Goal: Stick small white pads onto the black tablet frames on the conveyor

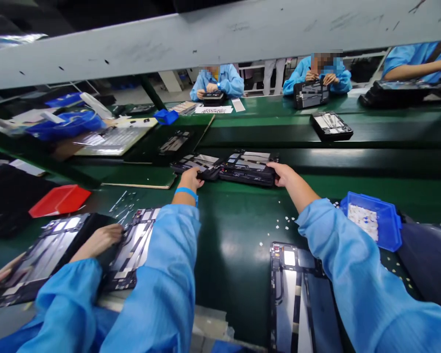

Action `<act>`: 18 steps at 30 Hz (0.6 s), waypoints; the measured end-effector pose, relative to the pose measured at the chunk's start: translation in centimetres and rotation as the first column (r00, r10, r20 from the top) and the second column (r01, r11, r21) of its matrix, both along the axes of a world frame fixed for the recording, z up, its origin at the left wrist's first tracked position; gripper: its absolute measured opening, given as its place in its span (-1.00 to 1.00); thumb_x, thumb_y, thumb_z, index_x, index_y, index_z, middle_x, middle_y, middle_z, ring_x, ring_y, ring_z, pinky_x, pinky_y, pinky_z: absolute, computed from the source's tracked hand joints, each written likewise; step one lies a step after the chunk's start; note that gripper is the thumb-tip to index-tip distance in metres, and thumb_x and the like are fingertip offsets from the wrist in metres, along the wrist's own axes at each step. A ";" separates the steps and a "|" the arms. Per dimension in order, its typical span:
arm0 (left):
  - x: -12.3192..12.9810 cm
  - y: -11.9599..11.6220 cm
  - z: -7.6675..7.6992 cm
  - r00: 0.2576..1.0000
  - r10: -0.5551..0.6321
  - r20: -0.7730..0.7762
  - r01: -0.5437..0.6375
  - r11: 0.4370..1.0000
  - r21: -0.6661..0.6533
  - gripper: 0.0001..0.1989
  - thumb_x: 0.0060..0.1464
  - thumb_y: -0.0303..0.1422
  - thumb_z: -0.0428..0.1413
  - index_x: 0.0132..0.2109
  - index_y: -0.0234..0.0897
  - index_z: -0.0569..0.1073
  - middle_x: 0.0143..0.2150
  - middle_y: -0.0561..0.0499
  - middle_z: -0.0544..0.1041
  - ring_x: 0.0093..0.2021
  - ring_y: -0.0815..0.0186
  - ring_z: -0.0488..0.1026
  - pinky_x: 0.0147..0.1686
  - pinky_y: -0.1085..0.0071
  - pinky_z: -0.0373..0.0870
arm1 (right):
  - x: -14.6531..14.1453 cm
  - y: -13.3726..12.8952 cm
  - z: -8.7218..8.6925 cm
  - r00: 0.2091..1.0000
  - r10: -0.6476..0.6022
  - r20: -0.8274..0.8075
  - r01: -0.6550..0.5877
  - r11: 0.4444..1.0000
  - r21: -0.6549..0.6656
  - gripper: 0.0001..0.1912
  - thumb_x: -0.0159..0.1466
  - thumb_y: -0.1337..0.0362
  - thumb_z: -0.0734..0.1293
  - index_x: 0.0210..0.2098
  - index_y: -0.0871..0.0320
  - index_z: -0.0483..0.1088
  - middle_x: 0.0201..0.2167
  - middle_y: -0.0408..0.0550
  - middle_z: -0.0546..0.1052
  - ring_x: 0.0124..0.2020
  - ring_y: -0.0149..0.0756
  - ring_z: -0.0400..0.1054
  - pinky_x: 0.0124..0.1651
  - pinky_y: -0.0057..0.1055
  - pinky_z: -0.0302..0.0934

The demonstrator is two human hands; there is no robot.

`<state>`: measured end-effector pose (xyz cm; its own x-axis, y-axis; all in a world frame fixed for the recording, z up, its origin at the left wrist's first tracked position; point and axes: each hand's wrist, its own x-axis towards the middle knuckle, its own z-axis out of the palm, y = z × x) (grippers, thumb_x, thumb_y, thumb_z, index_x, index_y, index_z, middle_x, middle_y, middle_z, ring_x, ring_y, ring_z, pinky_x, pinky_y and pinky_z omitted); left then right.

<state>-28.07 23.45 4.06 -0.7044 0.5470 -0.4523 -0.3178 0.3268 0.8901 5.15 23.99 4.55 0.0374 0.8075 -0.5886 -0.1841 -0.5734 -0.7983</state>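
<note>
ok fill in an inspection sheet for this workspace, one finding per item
Surface: glossy dark-green worktop, small white flakes near the right forearm.
Job's things: flat black rectangular device with silver-grey interior, possibly stacked; beside it, a layered black device stack; another open black device lies nearest the viewer.
Clutter: translucent blue plastic box holding white pieces; red plastic tray.
Hands: left hand touches the first device; right hand grips the stack's right end.
Loose cables: nothing seen.
Surroundings: pale overhead beam; co-worker's hand at left; blue-sleeved people opposite.

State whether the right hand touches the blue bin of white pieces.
No: the right hand holds the edge of the stacked devices, apart from the blue bin.
</note>
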 end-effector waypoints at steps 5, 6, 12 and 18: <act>2.5 -3.0 2.7 0.996 0.008 -0.093 0.011 0.979 0.203 -0.71 0.11 -0.49 0.26 0.01 -0.38 0.49 -0.20 -0.03 0.60 -0.20 0.33 0.55 -0.19 0.39 0.58 | 1.6 -3.5 3.1 0.985 -0.065 -0.159 0.076 0.995 0.064 -0.93 0.26 0.35 0.43 -0.31 0.18 0.44 -0.55 -0.17 0.51 -0.50 -0.36 0.39 -0.38 -0.44 0.37; 3.2 -4.0 3.2 0.995 -0.004 -0.104 0.029 0.971 0.236 -0.73 0.09 -0.50 0.24 -0.03 -0.36 0.49 -0.22 -0.01 0.60 -0.22 0.35 0.54 -0.21 0.43 0.57 | 2.4 -4.9 3.8 0.978 -0.080 -0.191 0.097 0.992 0.083 -0.94 0.27 0.34 0.42 -0.29 0.17 0.45 -0.53 -0.17 0.53 -0.48 -0.34 0.42 -0.36 -0.42 0.40; 10.8 -15.4 4.5 0.966 -0.247 -0.079 0.260 0.915 0.308 -0.83 -0.07 -0.49 0.18 -0.26 -0.26 0.42 -0.40 0.07 0.53 -0.39 0.32 0.50 -0.36 0.43 0.53 | 10.2 -18.7 7.0 0.905 -0.171 -0.390 0.273 0.936 0.222 -0.83 0.26 0.25 0.37 -0.15 0.10 0.51 -0.32 -0.12 0.66 -0.25 -0.19 0.57 -0.16 -0.25 0.53; 21.2 -33.5 0.6 0.634 -0.774 0.010 0.756 0.622 0.206 -0.76 -0.01 -0.29 0.19 -0.14 -0.13 0.45 -0.24 0.02 0.60 -0.26 0.17 0.58 -0.24 0.27 0.55 | 17.1 -38.4 4.7 0.905 -0.323 -0.277 0.387 0.896 0.218 -0.75 0.20 0.05 0.48 -0.17 0.00 0.59 -0.23 -0.09 0.71 -0.13 0.03 0.62 -0.03 0.02 0.55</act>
